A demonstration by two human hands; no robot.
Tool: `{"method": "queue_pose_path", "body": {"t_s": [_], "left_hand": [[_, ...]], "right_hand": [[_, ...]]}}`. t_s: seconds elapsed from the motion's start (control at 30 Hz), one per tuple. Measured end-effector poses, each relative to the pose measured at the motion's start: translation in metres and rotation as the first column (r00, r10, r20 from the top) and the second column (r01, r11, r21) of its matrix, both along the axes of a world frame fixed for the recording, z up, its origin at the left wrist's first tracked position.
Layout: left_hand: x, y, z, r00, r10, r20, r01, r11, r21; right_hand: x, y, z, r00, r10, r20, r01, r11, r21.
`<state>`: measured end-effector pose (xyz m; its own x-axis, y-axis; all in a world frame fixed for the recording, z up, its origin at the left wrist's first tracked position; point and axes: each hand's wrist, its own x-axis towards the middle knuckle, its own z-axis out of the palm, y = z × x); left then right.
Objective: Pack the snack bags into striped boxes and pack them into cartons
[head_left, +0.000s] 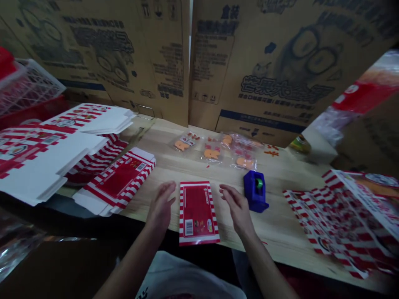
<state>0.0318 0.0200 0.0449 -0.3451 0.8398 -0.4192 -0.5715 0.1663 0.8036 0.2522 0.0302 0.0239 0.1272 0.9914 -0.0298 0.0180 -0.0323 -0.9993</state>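
The left hand (160,204) and the right hand (238,208) are open, with palms turned down and fingers spread; no item is gripped by either. They are positioned just beside the long edges of a flat red-and-white striped carton (197,212), one hand on each side. The carton is laid at the near edge of the wooden tabletop (274,224), with its barcode toward the near side. A blue tape dispenser (255,192) is placed to the right of the right hand. Clear plastic bags (212,151) containing orange pieces are laid out toward the far side of the tabletop. Partly folded striped cartons (118,182) are piled on the left. Flat printed carton sheets (336,220) are stacked on the right. Large cardboard boxes (280,70) are stood upright along the far edge.
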Motion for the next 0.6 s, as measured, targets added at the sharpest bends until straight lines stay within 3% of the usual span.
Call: {"method": "queue_pose_path", "body": {"t_s": [0.1,0.17,0.23,0.33,0.4,0.5,0.6], "left_hand": [[0.006,-0.028,-0.028,1.000,-0.003,-0.027,-0.001,0.991,-0.131],[0.016,-0.042,-0.039,0.998,-0.063,0.011,0.064,0.988,-0.141],[0.025,-0.050,-0.041,0.992,-0.127,0.013,0.127,0.987,-0.103],[0.030,-0.047,-0.034,0.988,-0.146,0.045,0.149,0.986,-0.077],[0.028,-0.040,-0.027,0.975,-0.148,0.166,0.164,0.983,-0.087],[0.024,-0.028,-0.018,0.885,-0.222,0.410,0.255,0.966,-0.028],[0.026,-0.025,-0.012,0.802,-0.231,0.551,0.269,0.963,0.011]], "right_hand": [[0.016,-0.023,-0.035,0.892,0.069,0.447,-0.085,0.996,0.017],[0.015,-0.038,-0.048,0.815,0.179,0.550,-0.208,0.978,-0.011],[0.008,-0.051,-0.048,0.806,0.232,0.545,-0.262,0.965,-0.023],[-0.006,-0.066,-0.030,0.865,0.203,0.459,-0.249,0.968,0.042],[-0.015,-0.076,-0.010,0.875,0.183,0.447,-0.264,0.956,0.126],[-0.025,-0.094,0.019,0.828,0.235,0.509,-0.380,0.903,0.201],[-0.029,-0.108,0.030,0.797,0.284,0.533,-0.463,0.854,0.239]]}}
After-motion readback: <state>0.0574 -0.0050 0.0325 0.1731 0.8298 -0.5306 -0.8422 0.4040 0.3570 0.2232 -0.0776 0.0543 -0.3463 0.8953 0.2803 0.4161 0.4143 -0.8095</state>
